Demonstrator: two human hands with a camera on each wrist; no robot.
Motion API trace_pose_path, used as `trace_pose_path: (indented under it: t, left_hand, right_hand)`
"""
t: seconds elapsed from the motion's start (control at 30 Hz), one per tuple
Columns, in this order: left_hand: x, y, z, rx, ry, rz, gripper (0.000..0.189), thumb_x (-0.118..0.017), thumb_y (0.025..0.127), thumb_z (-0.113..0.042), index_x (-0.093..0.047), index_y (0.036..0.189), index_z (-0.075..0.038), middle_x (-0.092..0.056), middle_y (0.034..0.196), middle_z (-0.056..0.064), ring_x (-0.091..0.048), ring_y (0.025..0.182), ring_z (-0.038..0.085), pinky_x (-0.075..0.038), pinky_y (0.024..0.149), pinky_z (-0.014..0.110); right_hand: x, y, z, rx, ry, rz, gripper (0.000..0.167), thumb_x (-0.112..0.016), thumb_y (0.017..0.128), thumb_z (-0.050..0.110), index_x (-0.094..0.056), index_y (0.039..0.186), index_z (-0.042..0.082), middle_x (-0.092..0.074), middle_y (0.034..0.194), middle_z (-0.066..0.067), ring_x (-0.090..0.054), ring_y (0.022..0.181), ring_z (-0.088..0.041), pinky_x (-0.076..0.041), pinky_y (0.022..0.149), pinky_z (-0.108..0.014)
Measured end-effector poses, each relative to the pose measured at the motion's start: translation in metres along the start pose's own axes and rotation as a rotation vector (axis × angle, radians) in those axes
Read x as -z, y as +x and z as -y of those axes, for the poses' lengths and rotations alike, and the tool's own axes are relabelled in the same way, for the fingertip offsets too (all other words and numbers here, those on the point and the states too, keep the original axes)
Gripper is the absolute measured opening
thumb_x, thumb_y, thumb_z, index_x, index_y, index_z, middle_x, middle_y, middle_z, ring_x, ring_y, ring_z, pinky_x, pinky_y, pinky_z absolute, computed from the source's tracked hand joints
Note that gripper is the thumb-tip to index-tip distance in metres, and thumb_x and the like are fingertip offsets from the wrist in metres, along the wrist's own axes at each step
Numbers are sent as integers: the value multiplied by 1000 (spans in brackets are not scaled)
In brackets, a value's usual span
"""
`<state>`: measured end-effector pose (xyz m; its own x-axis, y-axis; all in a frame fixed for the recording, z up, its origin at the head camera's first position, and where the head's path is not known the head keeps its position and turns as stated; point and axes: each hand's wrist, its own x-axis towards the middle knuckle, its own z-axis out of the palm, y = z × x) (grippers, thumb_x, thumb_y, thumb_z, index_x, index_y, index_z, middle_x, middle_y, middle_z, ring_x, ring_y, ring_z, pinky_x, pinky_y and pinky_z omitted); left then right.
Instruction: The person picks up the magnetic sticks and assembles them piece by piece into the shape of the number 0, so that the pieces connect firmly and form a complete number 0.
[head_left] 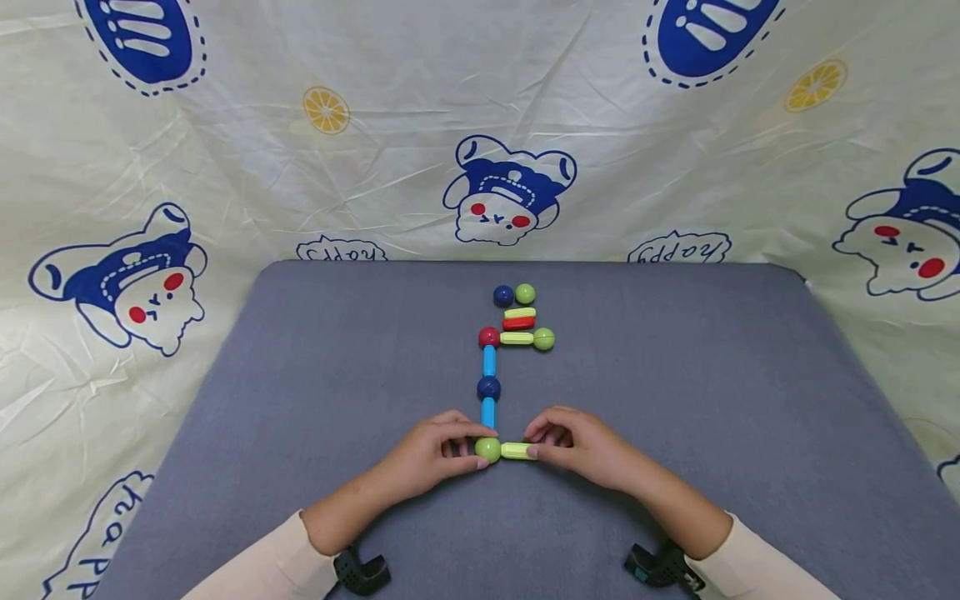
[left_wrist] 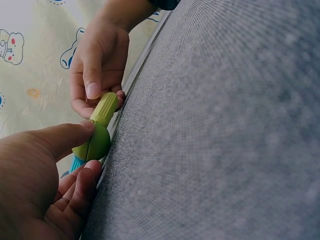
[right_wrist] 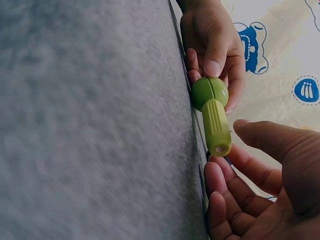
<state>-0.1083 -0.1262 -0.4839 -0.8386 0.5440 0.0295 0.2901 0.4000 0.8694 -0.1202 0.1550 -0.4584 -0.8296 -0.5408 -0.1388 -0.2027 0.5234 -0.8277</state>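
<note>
With thumb and fingers, my left hand [head_left: 442, 447] pinches a green ball [head_left: 487, 450] at the near corner of a chain of toy sticks and balls. From that ball a yellow-green stick [right_wrist: 216, 129] points right. My right hand [head_left: 581, 442] is around the stick's free end, its thumb apart from it in the right wrist view. Away from me run a blue stick [head_left: 488, 412], a dark blue ball [head_left: 489, 388], another blue stick [head_left: 490, 361] and a red ball [head_left: 489, 337]. A yellow stick [head_left: 516, 338] joins the red ball to another green ball [head_left: 543, 338].
Beyond the chain lie a loose yellow stick [head_left: 520, 313], a red stick [head_left: 519, 323], a dark blue ball [head_left: 503, 296] and a green ball [head_left: 525, 293]. Everything rests on a grey table [head_left: 337, 350]; a patterned cloth [head_left: 390, 167] hangs behind.
</note>
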Motion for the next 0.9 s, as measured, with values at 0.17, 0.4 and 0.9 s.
trace_pose_path:
  t: [0.17, 0.4, 0.9]
  left_hand:
    - [-1, 0, 1, -12, -6, -3, 32, -77, 91, -30, -73, 122, -26, -63, 98, -4, -57, 79, 6, -52, 67, 21]
    - [0, 0, 0, -11, -7, -4, 32, -77, 90, -28, -73, 122, -27, -63, 99, -5, -57, 78, 5, -52, 66, 21]
    - [0, 1, -1, 11, 3, 5, 32, -77, 91, -30, -73, 123, -28, -63, 99, -6, -57, 78, 5, -53, 66, 21]
  right_hand:
    - [6, 1, -1, 14, 1, -19, 22, -71, 96, 29, -71, 110, 13, -67, 103, -2, -61, 84, -8, -53, 74, -24]
    - [12, 5, 3, 8, -12, -82, 22, -72, 95, 27, -70, 112, 12, -67, 104, -2, -60, 87, -10, -52, 75, -23]
    - [40, 28, 0, 13, -14, -309, 28, -71, 96, 20, -68, 120, 6, -68, 109, -7, -61, 95, -16, -53, 81, -25]
